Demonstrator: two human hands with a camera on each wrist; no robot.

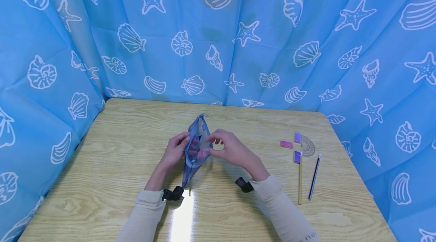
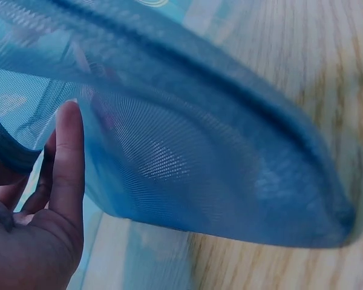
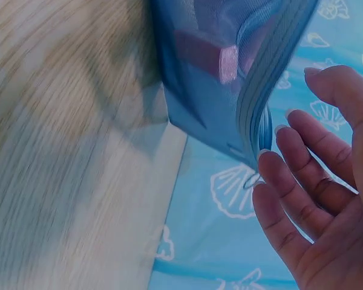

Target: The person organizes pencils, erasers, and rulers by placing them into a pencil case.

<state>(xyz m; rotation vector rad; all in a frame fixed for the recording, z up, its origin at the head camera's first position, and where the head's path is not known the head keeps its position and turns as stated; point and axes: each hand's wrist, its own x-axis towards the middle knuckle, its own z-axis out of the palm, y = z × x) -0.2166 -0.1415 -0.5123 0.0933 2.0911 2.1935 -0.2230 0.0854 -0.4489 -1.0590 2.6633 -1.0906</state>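
Blue curtain (image 1: 190,19) with white shell print hung across top of frame, wood-grain table (image 1: 119,151) below. Mesh pouch (image 1: 193,163) held open at frame center, its left rim pinched between thumb and fingers of left hand (image 1: 175,153). Right hand (image 1: 229,145) positioned at pouch's right edge; fingers released, loosely curved, nothing grasped. Pink block (image 1: 201,154) contained in pouch, seen through mesh in right wrist view. Laid out at right of frame: second pink block (image 1: 286,144), two purple blocks (image 1: 298,137), clear protractor (image 1: 308,146), yellow pencil (image 1: 300,181), dark pencil (image 1: 315,177).
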